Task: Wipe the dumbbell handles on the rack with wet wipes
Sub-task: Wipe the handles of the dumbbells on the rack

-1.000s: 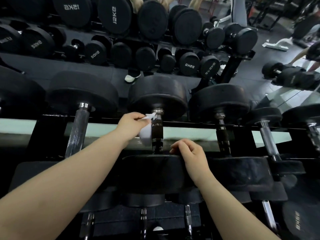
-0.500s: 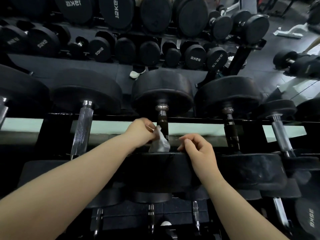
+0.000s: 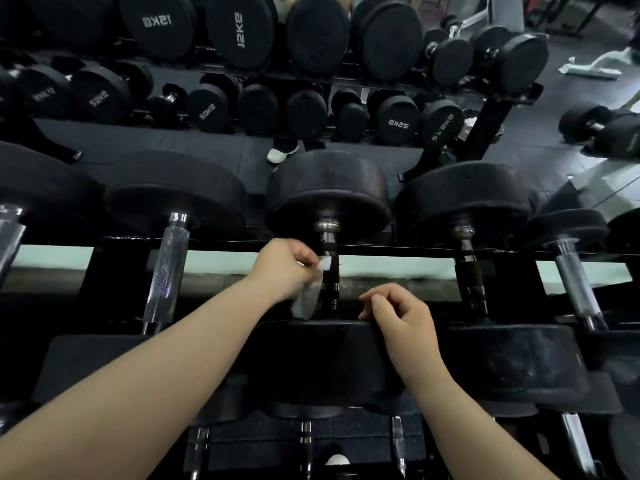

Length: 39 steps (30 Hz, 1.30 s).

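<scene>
Handle: the dark dumbbell handle [image 3: 329, 271] is seen mid-rack, running from its near head [image 3: 329, 358] to its far head [image 3: 329, 195].
Look: a dull, blackish grip is shown, with ringed bands and a bright metal collar at the far end; any grime is too dark to be told.
Wet wipe: a white wet wipe [image 3: 306, 299] is pressed against the handle's left side, its loose tail hanging toward the near head.
Left hand: the wipe is pinched by the curled fingers of the left hand [image 3: 284, 265].
Right hand: the right hand [image 3: 401, 317] is rested on the near head's rim, fingers loosely curled, nothing gripped.
Step done well: the wipe is probably best wrapped round the whole grip and drawn along its full length, the collars included, while the head is steadied so the dumbbell cannot roll.
Neighbours: a knurled chrome handle [image 3: 168, 271] is seen to the left, another dark handle [image 3: 469, 275] to the right.
Rack: all are carried on a black rail [image 3: 398, 250].
Beyond: more dumbbells with reversed kilogram markings are seen far off.
</scene>
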### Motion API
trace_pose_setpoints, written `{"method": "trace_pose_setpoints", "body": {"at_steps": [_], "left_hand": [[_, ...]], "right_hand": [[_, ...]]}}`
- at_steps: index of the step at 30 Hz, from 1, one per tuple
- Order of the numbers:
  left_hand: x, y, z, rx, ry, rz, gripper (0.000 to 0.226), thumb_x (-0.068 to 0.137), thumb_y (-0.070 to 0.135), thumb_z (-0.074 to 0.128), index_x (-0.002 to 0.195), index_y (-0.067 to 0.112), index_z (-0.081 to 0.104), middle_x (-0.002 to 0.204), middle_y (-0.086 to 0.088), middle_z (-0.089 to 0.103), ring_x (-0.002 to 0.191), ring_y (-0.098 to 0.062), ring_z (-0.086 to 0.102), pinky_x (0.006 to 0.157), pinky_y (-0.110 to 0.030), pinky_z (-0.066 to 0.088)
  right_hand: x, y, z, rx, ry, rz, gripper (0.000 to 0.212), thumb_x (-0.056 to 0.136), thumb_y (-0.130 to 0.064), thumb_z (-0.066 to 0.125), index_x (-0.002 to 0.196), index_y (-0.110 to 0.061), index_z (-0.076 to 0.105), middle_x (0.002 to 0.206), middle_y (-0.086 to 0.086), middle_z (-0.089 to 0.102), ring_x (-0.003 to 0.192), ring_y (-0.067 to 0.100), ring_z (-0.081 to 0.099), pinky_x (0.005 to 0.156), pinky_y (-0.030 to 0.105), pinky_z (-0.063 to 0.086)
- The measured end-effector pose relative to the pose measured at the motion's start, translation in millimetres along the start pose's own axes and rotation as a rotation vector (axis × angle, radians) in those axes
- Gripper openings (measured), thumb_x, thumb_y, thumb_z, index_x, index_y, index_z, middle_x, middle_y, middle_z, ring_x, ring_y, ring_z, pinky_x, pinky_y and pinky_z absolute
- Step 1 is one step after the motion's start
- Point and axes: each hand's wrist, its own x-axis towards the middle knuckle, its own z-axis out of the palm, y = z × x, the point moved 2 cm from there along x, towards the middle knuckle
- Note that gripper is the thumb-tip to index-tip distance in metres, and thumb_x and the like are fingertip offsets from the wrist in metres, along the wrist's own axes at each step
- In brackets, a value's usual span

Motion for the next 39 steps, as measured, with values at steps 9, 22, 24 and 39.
{"method": "trace_pose_setpoints", "body": {"at_steps": [9,22,24,39], "left_hand": [[15,5,2,-0.197,0.100,-0.081,0.010,0.079,-0.003,0.064,0.087,0.000,0.068,0.061,0.007,0.052,0.055,-0.002,0.044,0.041,0.000,0.034],[23,0,0,-0.414,0.048,-0.189,0.031,0.076,-0.008,0.064,0.059,0.016,0.056,0.056,0.001,0.056,0.054,-0.008,0.052,0.057,-0.017,0.044],[20,-5,1,-0.398,-0.002,-0.221,0.029,0.076,-0.008,0.064,0.059,0.015,0.056,0.041,0.007,0.054,0.040,-0.002,0.050,0.045,-0.012,0.042],[31,-2,14,-0.741,-0.072,-0.459,0.024,0.091,0.004,0.046,0.068,0.007,0.052,0.056,-0.004,0.060,0.061,-0.017,0.052,0.054,-0.022,0.043]], "right_hand": [[0,0,0,0.007,0.008,-0.002,0.030,0.085,0.000,0.045,0.068,-0.021,0.059,0.054,-0.008,0.053,0.055,0.009,0.043,0.044,0.009,0.033],[0,2,0,-0.008,0.011,0.029,0.030,0.086,-0.001,0.045,0.066,-0.020,0.059,0.049,-0.015,0.058,0.053,0.012,0.044,0.043,0.010,0.033],[0,2,0,-0.004,0.014,0.034,0.030,0.086,-0.002,0.045,0.066,-0.020,0.059,0.049,-0.014,0.058,0.053,0.012,0.044,0.043,0.011,0.033],[2,3,0,-0.020,0.007,0.050,0.029,0.085,-0.003,0.046,0.066,-0.020,0.060,0.049,-0.014,0.057,0.052,0.010,0.043,0.043,0.012,0.033]]}}
